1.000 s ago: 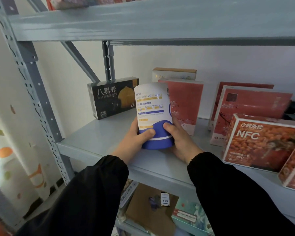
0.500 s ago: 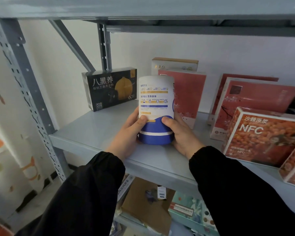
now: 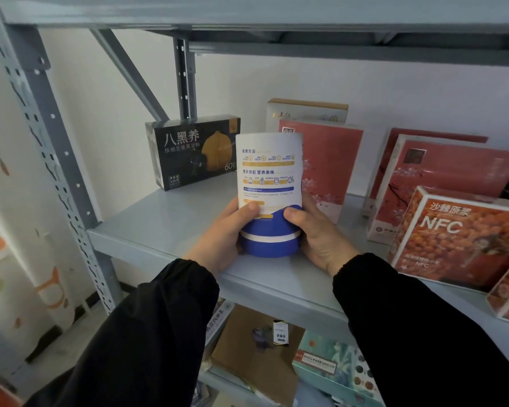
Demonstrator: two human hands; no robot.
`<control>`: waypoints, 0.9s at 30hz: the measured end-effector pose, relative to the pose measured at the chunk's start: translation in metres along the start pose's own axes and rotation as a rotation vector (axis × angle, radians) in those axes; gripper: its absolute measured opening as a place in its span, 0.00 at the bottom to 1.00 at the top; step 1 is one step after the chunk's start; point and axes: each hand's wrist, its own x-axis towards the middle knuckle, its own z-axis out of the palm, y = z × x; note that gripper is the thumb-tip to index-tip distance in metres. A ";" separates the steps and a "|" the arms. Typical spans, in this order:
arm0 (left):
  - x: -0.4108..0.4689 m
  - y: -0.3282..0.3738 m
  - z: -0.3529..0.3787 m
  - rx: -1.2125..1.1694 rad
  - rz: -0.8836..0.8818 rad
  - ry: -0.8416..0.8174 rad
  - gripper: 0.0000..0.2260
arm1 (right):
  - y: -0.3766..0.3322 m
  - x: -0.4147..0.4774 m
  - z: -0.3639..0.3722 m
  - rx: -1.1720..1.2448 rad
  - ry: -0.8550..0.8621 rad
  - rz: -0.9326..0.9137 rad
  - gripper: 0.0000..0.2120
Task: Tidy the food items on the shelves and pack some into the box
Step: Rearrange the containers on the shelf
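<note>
At frame centre, a white-and-blue canister (image 3: 269, 195) stands upright on the grey shelf (image 3: 159, 221), the left hand (image 3: 222, 239) and right hand (image 3: 318, 233) grasping its sides, thumbs in front. A black box (image 3: 193, 152) stands upper left, red boxes (image 3: 321, 168) behind and right.

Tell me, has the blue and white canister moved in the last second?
Yes, slightly: against the pink box behind it, the canister sits lower in view, nearer the front edge of the shelf.
</note>
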 end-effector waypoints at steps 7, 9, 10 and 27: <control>0.008 -0.003 0.001 -0.073 0.029 0.217 0.28 | -0.004 0.005 -0.003 -0.109 0.181 -0.021 0.19; 0.011 -0.002 -0.001 -0.166 0.009 0.342 0.27 | -0.005 0.006 -0.002 -0.107 0.213 -0.031 0.20; 0.012 -0.001 -0.002 -0.208 -0.015 0.389 0.27 | -0.006 0.007 -0.002 -0.097 0.223 -0.041 0.20; 0.011 0.004 0.000 -0.203 -0.041 0.363 0.28 | -0.005 0.005 -0.002 0.172 0.080 -0.015 0.51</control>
